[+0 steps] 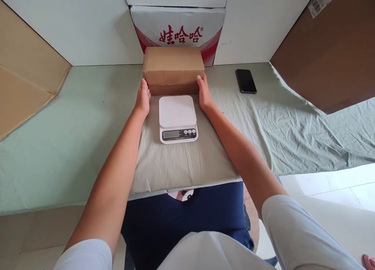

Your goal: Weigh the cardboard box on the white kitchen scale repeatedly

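A closed brown cardboard box [174, 67] stands behind the scale, in front of a printed carton. My left hand [143, 97] is against its left side, and my right hand [204, 92] presses its right side with the thumb on the front corner. Between them the two hands grip the box; the fingers behind its sides are partly hidden. Nearer to me, between my forearms, lies a white digital kitchen scale [177, 111] with nothing on its plate. Its display looks blank.
A black phone [246, 81] lies right of the box on the green cloth [111, 125]. At the back stands a white and red carton [178, 22] with red lettering. Large brown cardboard panels [331, 55] flank the table at left and right.
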### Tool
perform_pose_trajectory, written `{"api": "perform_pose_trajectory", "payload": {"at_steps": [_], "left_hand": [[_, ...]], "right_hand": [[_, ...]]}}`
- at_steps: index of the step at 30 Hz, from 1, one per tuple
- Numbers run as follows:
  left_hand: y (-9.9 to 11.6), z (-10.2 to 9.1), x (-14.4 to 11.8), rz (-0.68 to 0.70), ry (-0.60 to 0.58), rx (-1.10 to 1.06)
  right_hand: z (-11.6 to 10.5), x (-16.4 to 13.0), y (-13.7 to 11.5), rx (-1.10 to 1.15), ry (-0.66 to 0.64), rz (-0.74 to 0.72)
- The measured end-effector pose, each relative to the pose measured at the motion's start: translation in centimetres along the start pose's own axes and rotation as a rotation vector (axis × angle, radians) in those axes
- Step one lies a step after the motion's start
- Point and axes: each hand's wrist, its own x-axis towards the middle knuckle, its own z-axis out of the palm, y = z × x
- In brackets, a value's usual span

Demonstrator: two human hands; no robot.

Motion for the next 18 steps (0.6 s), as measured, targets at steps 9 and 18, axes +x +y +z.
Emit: {"api": "perform_pose_trajectory", "payload": {"at_steps": [9, 18], "left_hand": [[2.1, -0.6, -0.7, -0.018, -0.041, 0.062], [9.3, 0.8, -11.6, 0.206, -0.178, 0.098]], "right_hand": [[0.4, -1.3, -2.7, 0.028, -0.033, -0.045], [-1.8, -9.7, -9.6, -0.078, -0.091, -0.209]]}}
